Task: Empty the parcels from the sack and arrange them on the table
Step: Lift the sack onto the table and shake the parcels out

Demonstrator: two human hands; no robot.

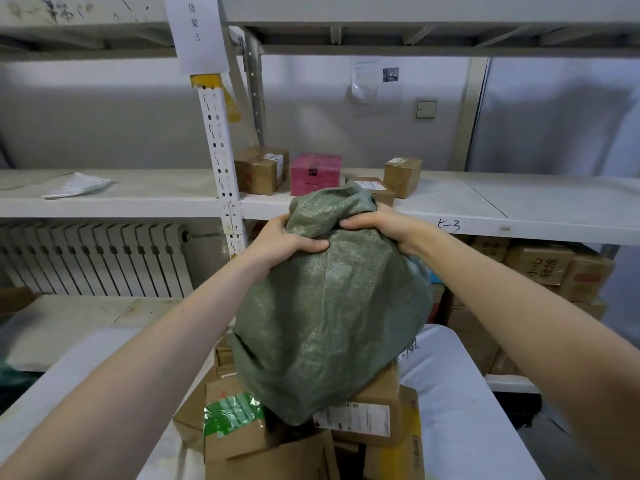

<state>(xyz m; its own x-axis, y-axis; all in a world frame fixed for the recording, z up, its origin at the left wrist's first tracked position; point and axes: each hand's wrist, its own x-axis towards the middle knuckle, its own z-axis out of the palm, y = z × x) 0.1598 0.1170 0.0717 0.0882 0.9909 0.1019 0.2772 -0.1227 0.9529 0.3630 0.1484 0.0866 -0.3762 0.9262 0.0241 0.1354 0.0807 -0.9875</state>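
Both hands grip the bunched top of the green woven plastic sack (329,306): the left hand (282,242) has its fingers curled tight into the fabric, and the right hand (379,225) is clenched the same way on the other side. Both arms are stretched forward, holding the sack upended above the heap of brown cardboard parcels (304,434) at the middle of the white-covered table (467,410). Its lower end touches the heap. I reckon a hard shake could send boxes sliding off the table's near edge.
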